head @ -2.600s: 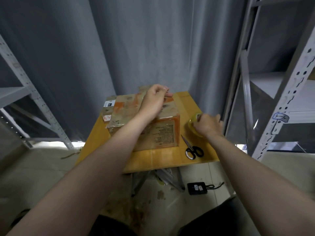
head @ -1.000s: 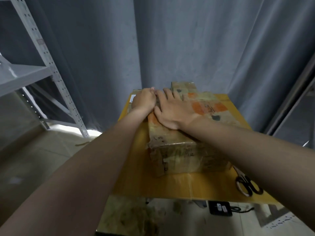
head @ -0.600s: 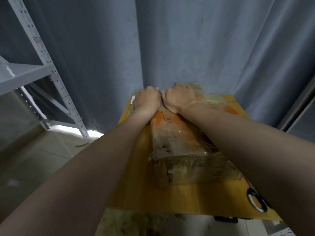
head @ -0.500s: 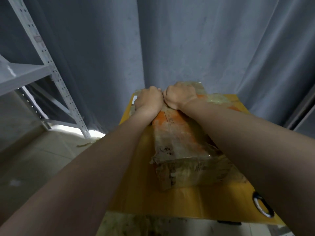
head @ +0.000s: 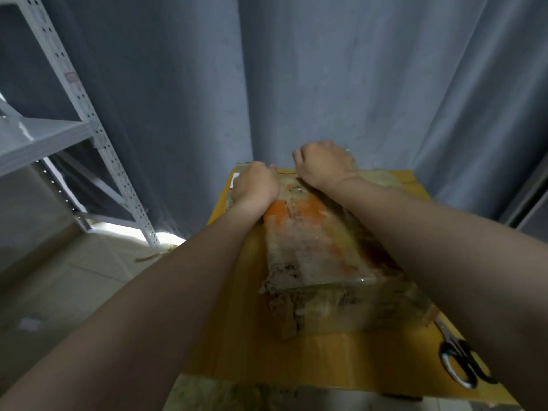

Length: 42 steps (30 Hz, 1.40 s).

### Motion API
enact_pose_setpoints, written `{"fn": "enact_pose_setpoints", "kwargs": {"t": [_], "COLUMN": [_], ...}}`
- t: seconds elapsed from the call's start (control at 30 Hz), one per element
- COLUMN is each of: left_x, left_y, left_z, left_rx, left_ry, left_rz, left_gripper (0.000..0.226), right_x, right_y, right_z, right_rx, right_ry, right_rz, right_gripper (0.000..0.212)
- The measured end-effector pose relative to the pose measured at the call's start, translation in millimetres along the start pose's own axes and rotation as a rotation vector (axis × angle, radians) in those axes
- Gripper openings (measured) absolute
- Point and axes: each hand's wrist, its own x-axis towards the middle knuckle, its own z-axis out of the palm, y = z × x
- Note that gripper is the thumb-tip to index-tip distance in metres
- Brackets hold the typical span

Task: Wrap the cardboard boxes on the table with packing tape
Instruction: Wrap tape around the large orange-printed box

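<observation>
Judging from its frayed near corner and rumpled faces, we take the cardboard box (head: pixel 311 250) for a tired, softened carton: light enough to turn by hand, but apt to buckle if squeezed in the middle of a panel. It lies on the yellow table (head: pixel 237 336), long side running away from us, its far end at the table's back edge by the curtain (head: pixel 296 69). Clear tape (head: pixel 335 262) already glazes the top and near edge, so we expect those faces to be slick under a palm — better to hold at edges and corners, where the board is stiffest.

Our left hand (head: pixel 256 185) is curled over the far-left corner of the box, gripping it there. Our right hand (head: pixel 324 164) sits knuckles-up at the far edge with its heel on the top. Its fingers bend out of sight behind the box, and whether they hold cardboard, a loose end of tape or nothing we cannot tell.

To turn the box, we would lift from the two far corners rather than drag it, as the ragged bottom edge could catch. Scissors (head: pixel 458 363) lie at the table's near-right corner, well apart from both hands.
</observation>
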Motion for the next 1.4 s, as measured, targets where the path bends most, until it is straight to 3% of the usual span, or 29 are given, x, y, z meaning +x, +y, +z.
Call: {"fn": "enact_pose_setpoints", "kwargs": {"t": [0.1, 0.2, 0.3, 0.37, 0.47, 0.57, 0.67, 0.8, 0.87, 1.0, 1.13, 1.27, 1.4], "left_x": [-9.2, -23.3, -49.1, -60.9, -70.6, -86.6, -108.8, -140.9, -153.8, -168.3, -166.4, -157.9, -153.6], "left_y": [5.2, 12.1, 20.2, 28.2, 37.1, 45.0, 54.7, 54.5, 48.5, 36.2, 28.8, 27.5, 28.7], "left_z": [-15.0, -29.8, -40.2, -44.0, -56.4, -78.6, -106.0, -132.8, -137.6, -128.1, -114.1, -109.0, -99.6], "left_rx": [-0.151, -0.159, -0.293, -0.374, -0.488, -0.564, -0.655, -0.84, -0.737, -0.528, -0.409, -0.367, -0.176], "left_ry": [-0.068, -0.277, -0.465, -0.454, -0.365, -0.256, -0.132, -0.181, -0.15, -0.123, -0.114, -0.141, -0.025], "left_rz": [-0.068, -0.196, -0.444, -0.451, -0.409, -0.337, -0.281, -0.327, -0.315, -0.209, -0.105, -0.08, 0.024], "left_gripper": [0.042, 0.047, 0.066, 0.066, 0.07, 0.072, 0.068, 0.061, 0.044, 0.017, 0.033, 0.047, 0.049], "right_x": [-7.9, -19.2, -34.1, -44.9, -62.0, -74.0, -88.7, -116.2, -133.8, -160.7, -173.7, -170.3, -157.9], "right_y": [38.9, 82.9, 93.5, 86.8, 78.3, 78.7, 76.9, 80.4, 79.6, 72.5, 56.7, 8.4, -49.4], "right_z": [-23.5, -44.7, -54.1, -56.7, -74.7, -106.3, -138.5, -160.2, -164.6, -166.9, -171.6, -175.6, -161.5], "right_rx": [-0.056, 0.101, 0.279, 0.403, 0.446, 0.544, 0.581, 0.576, 0.574, 0.443, 0.375, 0.203, 0.29], "right_ry": [-0.028, -0.144, -0.313, -0.293, -0.145, 0.007, 0.076, 0.141, 0.128, -0.032, -0.155, -0.083, -0.089], "right_rz": [0.214, 0.563, 0.53, 0.544, 0.618, 0.634, 0.602, 0.523, 0.515, 0.51, 0.494, 0.291, 0.03], "right_gripper": [0.052, 0.07, 0.056, 0.056, 0.081, 0.078, 0.073, 0.048, 0.043, 0.059, 0.08, 0.07, 0.064]}}
